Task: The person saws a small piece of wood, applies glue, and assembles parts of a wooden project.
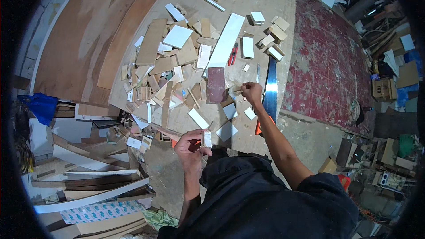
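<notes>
Near the front edge of the bench, my left hand (189,147) grips a small white-faced block (206,140) between thumb and fingers. Further forward and to the right, my right hand (252,92) is closed in a pinch at a small pale round object (233,90); what the fingertips hold is too small to make out. Just left of that lies a dark red rectangular piece (216,85), at the near end of a long white strip (226,40). A handsaw (271,86) with an orange handle rests to the right of my right hand.
Many wood and white-faced offcuts (177,57) cover the left of the bench (270,0). Red-handled pliers (233,55) lie beside the white strip. Several small blocks (276,33) sit at the right edge. Stacked boards (88,163) stand lower left; a red surface (327,62) lies right.
</notes>
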`<state>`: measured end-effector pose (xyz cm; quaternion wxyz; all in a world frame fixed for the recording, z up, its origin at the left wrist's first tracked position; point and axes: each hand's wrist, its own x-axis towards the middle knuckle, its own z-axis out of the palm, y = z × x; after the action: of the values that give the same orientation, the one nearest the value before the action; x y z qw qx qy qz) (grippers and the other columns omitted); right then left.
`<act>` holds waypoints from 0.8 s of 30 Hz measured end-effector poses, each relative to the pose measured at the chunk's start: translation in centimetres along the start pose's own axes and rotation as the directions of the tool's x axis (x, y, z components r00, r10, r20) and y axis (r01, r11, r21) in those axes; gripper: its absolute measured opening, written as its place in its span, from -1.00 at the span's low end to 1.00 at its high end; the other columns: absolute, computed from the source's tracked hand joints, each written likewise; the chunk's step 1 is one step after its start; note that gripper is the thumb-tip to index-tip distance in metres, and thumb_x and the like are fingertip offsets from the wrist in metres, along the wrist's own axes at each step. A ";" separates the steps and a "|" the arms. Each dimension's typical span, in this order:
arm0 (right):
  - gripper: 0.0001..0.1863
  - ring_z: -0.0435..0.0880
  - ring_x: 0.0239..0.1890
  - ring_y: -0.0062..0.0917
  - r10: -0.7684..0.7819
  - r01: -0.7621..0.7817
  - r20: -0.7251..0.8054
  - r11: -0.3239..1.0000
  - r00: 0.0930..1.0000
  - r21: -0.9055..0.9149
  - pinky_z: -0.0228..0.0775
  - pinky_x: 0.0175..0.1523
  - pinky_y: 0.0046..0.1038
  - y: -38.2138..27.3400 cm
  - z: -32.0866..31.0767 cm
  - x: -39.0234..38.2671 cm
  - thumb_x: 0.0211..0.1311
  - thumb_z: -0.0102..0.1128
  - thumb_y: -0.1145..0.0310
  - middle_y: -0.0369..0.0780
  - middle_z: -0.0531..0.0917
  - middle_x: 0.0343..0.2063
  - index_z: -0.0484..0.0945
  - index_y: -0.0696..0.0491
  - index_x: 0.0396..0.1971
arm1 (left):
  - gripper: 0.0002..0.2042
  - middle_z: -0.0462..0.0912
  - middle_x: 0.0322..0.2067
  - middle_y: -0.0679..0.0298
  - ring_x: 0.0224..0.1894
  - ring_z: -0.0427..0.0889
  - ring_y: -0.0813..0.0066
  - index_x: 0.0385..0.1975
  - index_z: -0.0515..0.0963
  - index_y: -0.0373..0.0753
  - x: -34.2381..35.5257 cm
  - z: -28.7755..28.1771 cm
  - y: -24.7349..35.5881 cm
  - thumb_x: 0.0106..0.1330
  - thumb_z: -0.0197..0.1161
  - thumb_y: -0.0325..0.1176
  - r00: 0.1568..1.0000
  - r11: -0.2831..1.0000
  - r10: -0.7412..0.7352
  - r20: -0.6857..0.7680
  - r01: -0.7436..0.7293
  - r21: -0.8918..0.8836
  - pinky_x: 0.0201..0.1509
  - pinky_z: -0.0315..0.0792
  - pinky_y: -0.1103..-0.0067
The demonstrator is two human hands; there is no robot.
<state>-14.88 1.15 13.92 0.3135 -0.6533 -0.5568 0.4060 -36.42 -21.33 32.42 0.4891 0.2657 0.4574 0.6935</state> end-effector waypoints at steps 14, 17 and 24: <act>-0.77 0.66 -0.44 -0.52 0.015 0.022 -0.050 0.751 0.999 0.660 0.54 -0.31 -0.51 -7.8 -15.3 -13.1 0.22 0.25 0.46 -0.17 0.64 -0.45 0.59 0.31 -0.21 | -0.39 0.67 -0.18 0.15 -0.14 0.67 0.42 -0.09 0.53 -0.42 0.8 1.4 -1.2 -0.21 0.65 -0.40 0.997 0.997 -0.063 0.050 0.065 -0.040 -0.06 0.58 0.55; -0.78 0.66 -0.43 -0.47 -0.056 0.095 -0.079 0.727 0.995 0.680 0.51 -0.35 -0.52 -10.1 -18.0 -17.7 0.23 0.23 0.47 -0.12 0.65 -0.41 0.58 0.30 -0.20 | -0.38 0.66 -0.19 0.17 -0.14 0.66 0.47 -0.06 0.53 -0.43 1.1 3.8 -0.1 -0.21 0.64 -0.46 0.988 0.993 -0.110 0.104 0.114 -0.036 -0.11 0.60 0.59; -0.85 0.75 -0.20 -0.31 -0.453 0.502 -0.219 0.741 0.864 0.445 0.63 -0.14 -0.37 -14.4 -21.4 -23.6 0.01 0.33 0.67 0.06 0.70 -0.20 0.68 0.21 -0.36 | -0.40 0.67 -0.24 0.21 -0.21 0.67 0.55 -0.11 0.54 -0.38 1.0 8.3 2.3 -0.24 0.66 -0.44 0.959 0.986 -0.070 0.274 0.109 -0.129 -0.18 0.62 0.65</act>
<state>-4.02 -18.45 40.76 0.5878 -0.4066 -0.5689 0.4069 -31.03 -17.58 38.09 0.5951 0.3006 0.3478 0.6592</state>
